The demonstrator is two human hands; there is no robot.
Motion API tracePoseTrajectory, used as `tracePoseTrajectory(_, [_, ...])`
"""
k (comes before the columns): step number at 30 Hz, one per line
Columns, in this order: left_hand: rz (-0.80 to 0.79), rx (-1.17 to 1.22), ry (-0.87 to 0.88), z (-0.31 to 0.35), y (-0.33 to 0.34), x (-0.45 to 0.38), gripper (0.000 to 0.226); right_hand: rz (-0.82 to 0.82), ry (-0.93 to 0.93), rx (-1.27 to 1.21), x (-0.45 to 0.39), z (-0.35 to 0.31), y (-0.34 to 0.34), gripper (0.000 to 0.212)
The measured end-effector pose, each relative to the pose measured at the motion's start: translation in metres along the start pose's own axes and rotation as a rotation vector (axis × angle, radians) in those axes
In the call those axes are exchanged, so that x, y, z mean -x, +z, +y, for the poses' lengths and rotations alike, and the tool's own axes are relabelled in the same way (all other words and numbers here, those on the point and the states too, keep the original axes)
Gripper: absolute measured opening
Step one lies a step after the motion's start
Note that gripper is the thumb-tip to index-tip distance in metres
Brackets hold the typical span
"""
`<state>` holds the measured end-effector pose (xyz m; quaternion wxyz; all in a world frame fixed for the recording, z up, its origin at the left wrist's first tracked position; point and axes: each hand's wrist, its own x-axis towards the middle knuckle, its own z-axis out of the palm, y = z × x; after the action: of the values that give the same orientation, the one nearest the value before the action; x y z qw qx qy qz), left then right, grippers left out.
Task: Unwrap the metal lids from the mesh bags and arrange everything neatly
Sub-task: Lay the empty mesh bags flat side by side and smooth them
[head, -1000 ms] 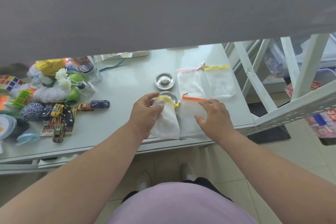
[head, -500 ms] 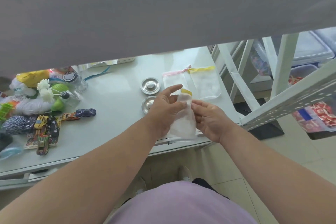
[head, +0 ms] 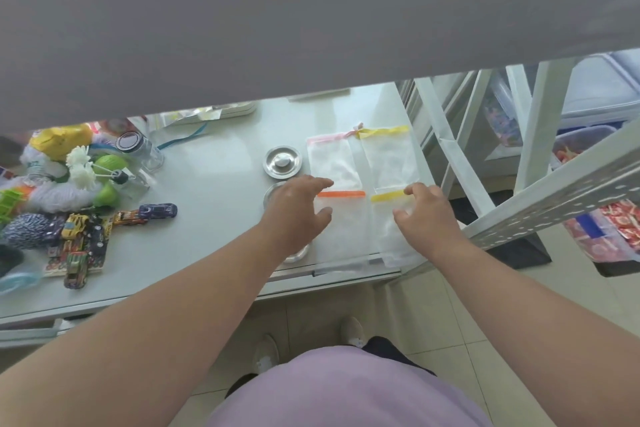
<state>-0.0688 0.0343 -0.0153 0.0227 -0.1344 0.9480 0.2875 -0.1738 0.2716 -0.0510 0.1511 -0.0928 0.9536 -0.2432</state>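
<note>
Four white mesh bags lie flat in a two-by-two block at the table's right end: a pink-trimmed bag [head: 330, 163], a far yellow-trimmed bag [head: 389, 156], an orange-trimmed bag [head: 348, 229] and a near yellow-trimmed bag [head: 388, 232]. A round metal lid [head: 282, 161] sits left of the pink bag. A second lid [head: 272, 192] shows partly under my left hand [head: 298, 215], and a third lid [head: 299, 253] peeks out below my left wrist. My left hand hovers with fingers spread at the orange bag's left edge. My right hand [head: 424, 215] rests with loose fingers on the near yellow bag.
Toy cars [head: 83, 236], yarn balls [head: 27, 230], a glass jar [head: 138, 149], green fruit [head: 107, 163] and white flowers crowd the table's left side. A white metal rack [head: 554, 204] stands close on the right, with storage bins behind. A grey board [head: 311, 10] overhangs the far table.
Both hands held the yellow-trimmed bag up off the table half a second ago. It now lies flat to the right of the orange-trimmed bag, and my hands have moved apart.
</note>
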Motion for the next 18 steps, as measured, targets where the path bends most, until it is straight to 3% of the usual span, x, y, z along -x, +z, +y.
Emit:
tracePoseTrajectory(3, [-0.169, -0.328, 0.120, 0.012, 0.001, -0.012, 0.071, 0.076, -0.216, 0.233, -0.010, -0.008, 0.002, 0.062])
tracePoseTrajectory(7, [-0.336, -0.501, 0.119, 0.016, 0.022, -0.038, 0.100, -0.203, -0.333, 0.474, -0.039, -0.015, 0.002, 0.088])
tracePoseTrajectory(10, [-0.394, -0.531, 0.068, 0.013, 0.030, -0.051, 0.115, -0.353, -0.331, 0.533, -0.056, -0.010, 0.002, 0.103])
tracePoseTrajectory(14, [-0.412, -0.525, 0.044, 0.012, 0.029, -0.065, 0.130, -0.364, -0.337, 0.517, -0.072, -0.009, 0.004, 0.113])
tracePoseTrajectory(18, [-0.368, -0.526, 0.031, 0.009, 0.027, -0.084, 0.131, -0.365, -0.351, 0.504, -0.091, -0.017, 0.003, 0.115])
